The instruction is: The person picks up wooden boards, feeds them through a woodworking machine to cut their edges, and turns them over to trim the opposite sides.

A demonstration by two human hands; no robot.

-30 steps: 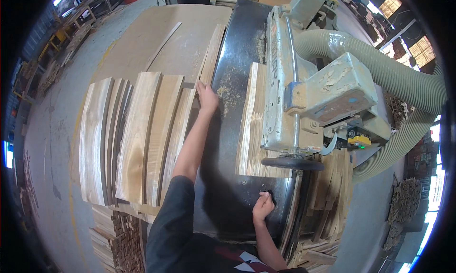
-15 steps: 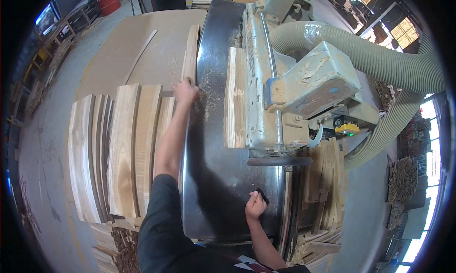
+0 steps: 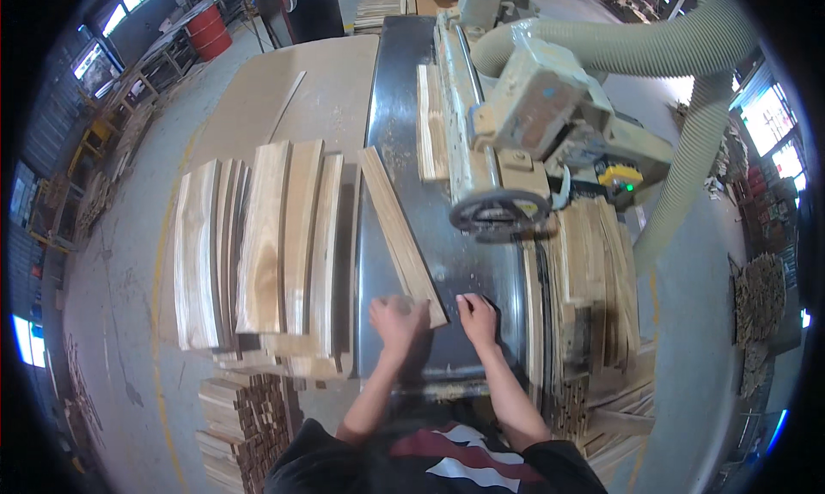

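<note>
The metal table [image 3: 468,264] is dark and glossy. The left hand [image 3: 398,322] grips the board [image 3: 397,228] at its near end; from there the board slants forward and left. Just right of that grip, the right hand [image 3: 479,320] curls; I cannot tell if it holds anything.

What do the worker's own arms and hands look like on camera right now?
The left hand and right hand are bare, with no gloves or wristwatch visible. The forearms are uncovered too. Plain dark sleeves stop above them; the dark shirt has maroon and white shapes across its front.
</note>
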